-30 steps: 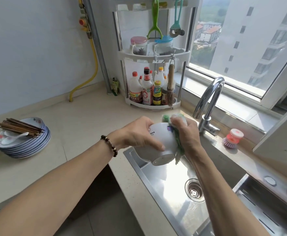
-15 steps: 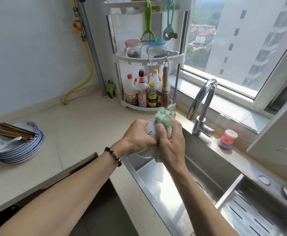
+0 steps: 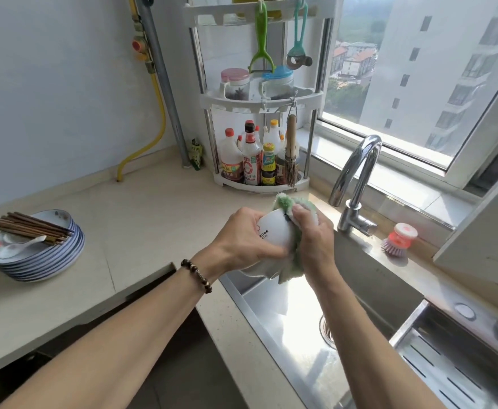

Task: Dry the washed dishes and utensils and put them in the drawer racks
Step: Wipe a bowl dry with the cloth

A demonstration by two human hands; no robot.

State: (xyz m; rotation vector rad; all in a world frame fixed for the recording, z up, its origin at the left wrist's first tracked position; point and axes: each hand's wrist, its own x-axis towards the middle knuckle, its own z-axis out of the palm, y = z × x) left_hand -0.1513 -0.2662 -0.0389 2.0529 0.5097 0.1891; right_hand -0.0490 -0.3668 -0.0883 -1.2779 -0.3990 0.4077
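Above the near corner of the steel sink (image 3: 274, 326), both hands hold a white bowl (image 3: 274, 231) tipped on its side, with dark lettering showing on its wall. The left hand (image 3: 240, 243), with a beaded bracelet (image 3: 197, 275) at the wrist, grips the bowl from the left, fingers curled around its wall. The right hand (image 3: 311, 240) clutches a green and white cloth (image 3: 290, 261) against the bowl's right side; the cloth bunches up past the fingers and hangs down below the bowl.

On the tabletop (image 3: 141, 219) well to the left sits a stack of blue-rimmed plates (image 3: 44, 258). A bundle of dark wooden chopsticks (image 3: 29, 228) lies across the top plate, and a white ceramic spoon (image 3: 20, 247) rests in it just beside them.

At the back corner stands a white tiered rack (image 3: 259, 101). Its lower shelf carries sauce bottles (image 3: 247, 160), its middle shelf two lidded jars (image 3: 236, 84), and a green peeler (image 3: 261, 42) hangs from the top tier. A small straw brush (image 3: 291, 154) hangs by the bottles.

A curved chrome faucet (image 3: 357, 178) rises behind the sink, and a pink dish brush (image 3: 398, 240) stands on the ledge just right of it. A yellow hose (image 3: 153, 119) runs down the wall to the tabletop.
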